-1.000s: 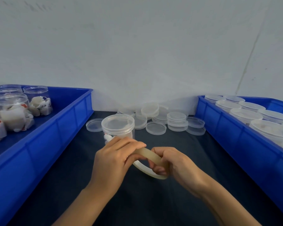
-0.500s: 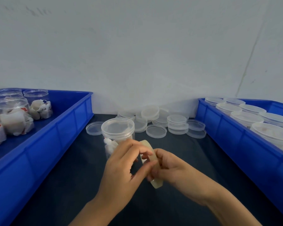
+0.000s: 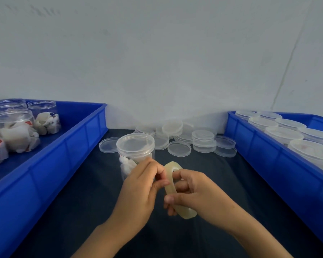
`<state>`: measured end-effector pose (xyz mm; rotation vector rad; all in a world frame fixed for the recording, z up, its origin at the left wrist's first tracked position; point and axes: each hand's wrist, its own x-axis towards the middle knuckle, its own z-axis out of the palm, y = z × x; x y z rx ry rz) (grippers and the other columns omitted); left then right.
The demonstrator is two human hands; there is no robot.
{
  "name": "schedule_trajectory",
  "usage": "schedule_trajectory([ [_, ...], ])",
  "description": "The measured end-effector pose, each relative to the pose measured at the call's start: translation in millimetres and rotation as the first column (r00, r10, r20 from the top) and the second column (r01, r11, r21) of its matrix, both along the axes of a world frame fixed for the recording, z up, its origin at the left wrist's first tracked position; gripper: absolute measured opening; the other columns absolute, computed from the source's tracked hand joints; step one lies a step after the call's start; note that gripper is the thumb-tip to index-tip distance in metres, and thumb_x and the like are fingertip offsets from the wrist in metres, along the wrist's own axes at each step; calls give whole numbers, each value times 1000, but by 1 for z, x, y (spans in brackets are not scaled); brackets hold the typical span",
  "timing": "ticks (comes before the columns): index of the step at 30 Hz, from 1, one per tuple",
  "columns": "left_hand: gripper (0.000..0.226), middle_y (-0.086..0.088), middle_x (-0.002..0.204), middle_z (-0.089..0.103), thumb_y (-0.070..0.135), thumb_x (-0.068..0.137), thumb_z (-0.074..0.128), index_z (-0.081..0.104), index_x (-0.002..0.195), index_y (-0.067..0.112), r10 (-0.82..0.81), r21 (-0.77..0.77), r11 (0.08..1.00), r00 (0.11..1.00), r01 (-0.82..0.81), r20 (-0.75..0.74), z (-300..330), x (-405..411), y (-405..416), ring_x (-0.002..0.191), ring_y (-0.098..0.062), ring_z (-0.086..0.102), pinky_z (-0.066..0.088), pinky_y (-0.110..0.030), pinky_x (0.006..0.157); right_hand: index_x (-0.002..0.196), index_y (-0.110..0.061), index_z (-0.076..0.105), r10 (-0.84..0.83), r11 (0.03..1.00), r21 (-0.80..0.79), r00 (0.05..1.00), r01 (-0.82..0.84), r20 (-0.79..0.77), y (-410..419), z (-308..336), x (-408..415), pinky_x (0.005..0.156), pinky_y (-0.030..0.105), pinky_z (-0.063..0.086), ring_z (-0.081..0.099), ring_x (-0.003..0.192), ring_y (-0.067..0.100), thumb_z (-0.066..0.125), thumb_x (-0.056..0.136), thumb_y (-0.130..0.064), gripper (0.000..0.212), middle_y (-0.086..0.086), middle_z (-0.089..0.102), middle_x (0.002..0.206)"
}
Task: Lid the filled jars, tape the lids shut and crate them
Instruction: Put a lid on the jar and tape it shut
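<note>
Taping step: hunting the tape's free end.
Right hand grips the tape roll; left hand seemingly pinches its edge beside the lidded jar; next, peel a strip.

right hand grips tape roll | left hand pinches its edge | lidded jar behind

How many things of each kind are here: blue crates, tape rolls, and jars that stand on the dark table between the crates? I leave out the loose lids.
Blue crates: 2 (left, right)
Tape roll: 1
Jar on the table: 1, lidded
Total: 4
</note>
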<state>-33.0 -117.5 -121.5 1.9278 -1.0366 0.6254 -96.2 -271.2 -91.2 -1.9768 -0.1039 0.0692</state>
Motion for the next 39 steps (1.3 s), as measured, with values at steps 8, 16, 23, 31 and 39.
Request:
schedule_trajectory([
  [8, 21, 16, 77, 52, -2, 88, 63, 53, 81, 15, 44, -32, 998, 998, -46, -43, -7, 0, -4, 75, -1, 51, 39, -10, 66, 116, -37, 39, -205, 942, -258, 977, 215, 63, -1, -16, 8, 77, 42, 54, 54, 62, 11, 54, 94, -43, 27, -4, 57, 64],
  [16, 10, 14, 82, 59, 19, 87, 69, 60, 86, 14, 161, -109, 981, 987, -162, -16, -1, 3, 0, 78, -8, 58, 48, -19, 71, 84, -29, 67, -177, 968, -146, 970, 202, 169, -6, -21, 14, 56, 16, 37, 46, 57, 1, 46, 100, -13, 31, -12, 52, 59],
  [23, 113, 8, 141, 35, 57, 51, 83, 24, 142, 25, 169, -353, 887, 920, -299, -355, -7, 35, 18, 131, -7, 38, 29, -9, 99, 74, -30, 55, -337, 894, -205, 899, 399, 278, -6, -26, 20, 79, 30, 46, 57, 89, 5, 48, 99, -25, 26, -7, 64, 97],
  [31, 98, 20, 121, 56, 61, 48, 85, 28, 127, 59, 59, -207, 964, 891, -168, -451, -16, 48, 21, 111, -3, 57, 51, -35, 93, 70, -31, 53, -302, 812, -360, 859, 459, 413, -10, -19, 19, 71, 32, 49, 54, 83, 6, 50, 98, -32, 29, -28, 37, 106],
  [39, 92, 20, 112, 56, 76, 51, 67, 18, 128, 75, -12, 3, 1000, 858, 16, -513, -1, 31, 17, 100, 2, 61, 55, -30, 85, 78, -29, 60, -223, 868, -346, 902, 357, 370, -20, 0, 10, 88, 40, 50, 57, 91, 5, 48, 94, -37, 22, -32, 38, 109],
])
